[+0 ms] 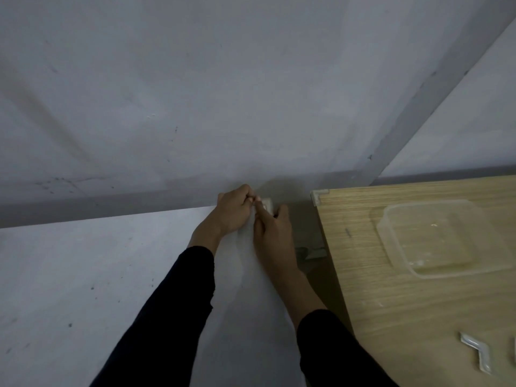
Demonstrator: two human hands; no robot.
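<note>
A small clear plastic corner guard (267,204) sits at the far right corner of the white table (83,275). My left hand (233,212) pinches at it with curled fingers from the left. Pressing against the guard from the near side is my right hand (272,229), index finger stretched onto it and thumb on the table's right edge. Both hands hide most of the guard.
A wooden table (418,317) stands to the right across a narrow gap. It carries a corner guard (318,195) on its far left corner, a clear plastic container (430,236) and a loose corner guard (477,353) near the front. A white wall rises behind.
</note>
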